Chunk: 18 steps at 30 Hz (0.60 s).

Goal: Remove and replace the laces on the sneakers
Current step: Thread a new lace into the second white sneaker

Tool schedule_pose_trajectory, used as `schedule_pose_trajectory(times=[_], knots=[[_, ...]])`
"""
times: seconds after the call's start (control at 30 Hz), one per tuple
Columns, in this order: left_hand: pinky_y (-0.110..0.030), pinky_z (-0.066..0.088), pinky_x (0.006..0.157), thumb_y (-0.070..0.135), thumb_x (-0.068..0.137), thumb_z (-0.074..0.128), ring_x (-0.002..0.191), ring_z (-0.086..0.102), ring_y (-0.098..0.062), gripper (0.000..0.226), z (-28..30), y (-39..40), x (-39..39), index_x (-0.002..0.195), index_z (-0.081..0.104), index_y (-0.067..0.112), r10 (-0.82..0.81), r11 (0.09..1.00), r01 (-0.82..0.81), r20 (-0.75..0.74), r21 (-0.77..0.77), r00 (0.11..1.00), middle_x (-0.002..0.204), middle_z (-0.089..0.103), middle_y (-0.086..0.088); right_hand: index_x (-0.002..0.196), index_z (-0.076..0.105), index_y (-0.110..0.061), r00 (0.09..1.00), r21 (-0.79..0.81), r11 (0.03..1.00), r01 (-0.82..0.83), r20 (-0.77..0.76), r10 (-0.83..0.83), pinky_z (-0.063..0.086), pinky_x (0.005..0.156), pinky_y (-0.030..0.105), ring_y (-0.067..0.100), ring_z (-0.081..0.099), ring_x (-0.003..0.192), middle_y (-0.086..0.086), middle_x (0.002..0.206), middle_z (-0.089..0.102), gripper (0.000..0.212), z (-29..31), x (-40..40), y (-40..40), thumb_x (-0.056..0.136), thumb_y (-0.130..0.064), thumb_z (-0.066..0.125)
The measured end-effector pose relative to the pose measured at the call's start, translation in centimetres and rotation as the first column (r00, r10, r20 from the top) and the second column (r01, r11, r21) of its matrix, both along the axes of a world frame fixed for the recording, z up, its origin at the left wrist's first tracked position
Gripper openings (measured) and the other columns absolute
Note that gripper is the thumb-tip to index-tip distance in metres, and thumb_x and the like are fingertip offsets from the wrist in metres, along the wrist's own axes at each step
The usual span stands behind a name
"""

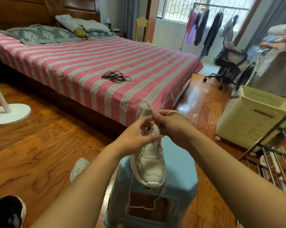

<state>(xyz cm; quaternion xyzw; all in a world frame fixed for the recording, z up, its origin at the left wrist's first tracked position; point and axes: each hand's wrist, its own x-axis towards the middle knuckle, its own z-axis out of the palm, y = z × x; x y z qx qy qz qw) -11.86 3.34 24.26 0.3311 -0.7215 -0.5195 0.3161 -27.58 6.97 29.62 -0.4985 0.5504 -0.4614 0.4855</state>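
A white sneaker (151,167) stands on a light blue plastic stool (177,183), toe towards me. Its white lace (130,183) hangs loose down the stool's front. My left hand (134,135) is at the shoe's upper eyelets and pinches the lace with curled fingers. My right hand (170,125) grips the lace above the tongue, a loop of it arching over the knuckles. A second white sneaker (78,168) lies on the floor to the left. A bundle of black laces (116,77) rests on the striped bed (73,66).
A white fan base (9,112) stands on the wooden floor at left. A cream laundry basket (252,117) and a metal rack (274,158) are at right. A black shoe (9,211) shows at the bottom left corner. An office chair (228,66) sits beyond the bed.
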Motion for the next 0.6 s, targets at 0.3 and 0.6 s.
schedule_pose_trajectory(times=[0.3,0.6], knots=[[-0.017,0.046,0.103,0.017,0.077,0.083,0.117,0.053,0.016,0.079,-2.3,0.9,0.1,0.130,0.039,0.056,-0.028,0.991,0.058,0.231,-0.124,0.973,0.123,0.053,0.038,0.091,0.063,-0.005,0.952,-0.231,0.954,0.191,0.280,-0.123,0.030,0.041,0.019,0.007,0.031,0.043,-0.002,0.058,0.040,0.028,8.2,-1.4,-1.4,0.107,-0.022,0.047],[-0.025,0.049,0.104,0.002,0.097,0.059,0.124,0.060,-0.007,0.047,2.8,1.7,-0.8,0.143,0.055,0.014,0.120,0.977,-0.078,-0.207,0.200,0.971,0.131,0.065,0.002,0.092,0.063,-0.006,0.999,-0.105,0.994,0.039,-0.019,-0.041,0.028,0.038,0.020,0.007,0.031,0.042,-0.002,0.058,0.041,0.027,8.1,-1.1,-1.8,0.107,-0.023,0.047]])
